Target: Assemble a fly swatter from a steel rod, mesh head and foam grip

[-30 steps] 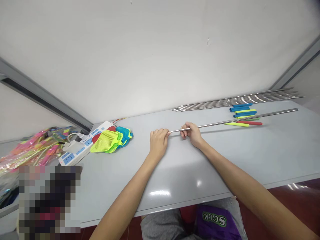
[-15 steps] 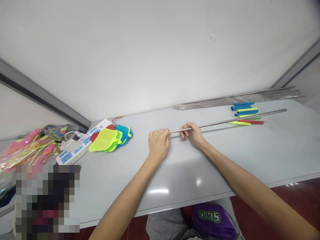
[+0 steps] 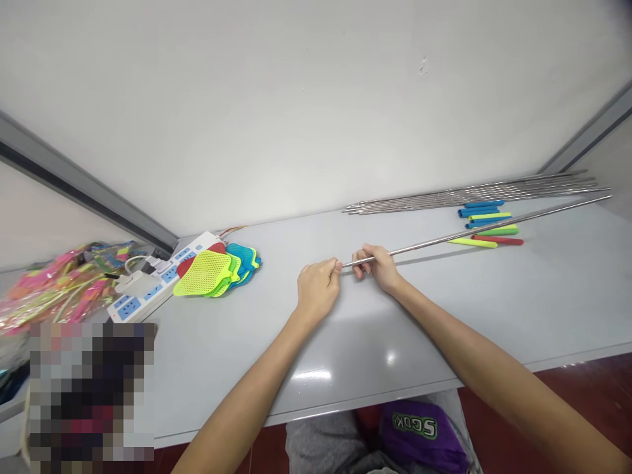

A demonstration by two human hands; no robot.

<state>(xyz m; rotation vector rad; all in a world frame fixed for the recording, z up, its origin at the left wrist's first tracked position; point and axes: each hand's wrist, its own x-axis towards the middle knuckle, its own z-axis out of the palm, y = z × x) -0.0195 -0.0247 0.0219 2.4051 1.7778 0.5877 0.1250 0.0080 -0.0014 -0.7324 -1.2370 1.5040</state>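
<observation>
Up on the grey bench (image 3: 543, 296), a steel rod (image 3: 444, 237) is gripped near its end by the right hand (image 3: 378, 268), tip pressed into the curled left hand (image 3: 318, 289), angled past coloured foam sleeves (image 3: 486, 216).

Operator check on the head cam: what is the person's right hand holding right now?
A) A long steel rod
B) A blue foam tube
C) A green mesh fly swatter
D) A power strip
A. The right hand grips the long steel rod, whose near end reaches the left hand.
</observation>
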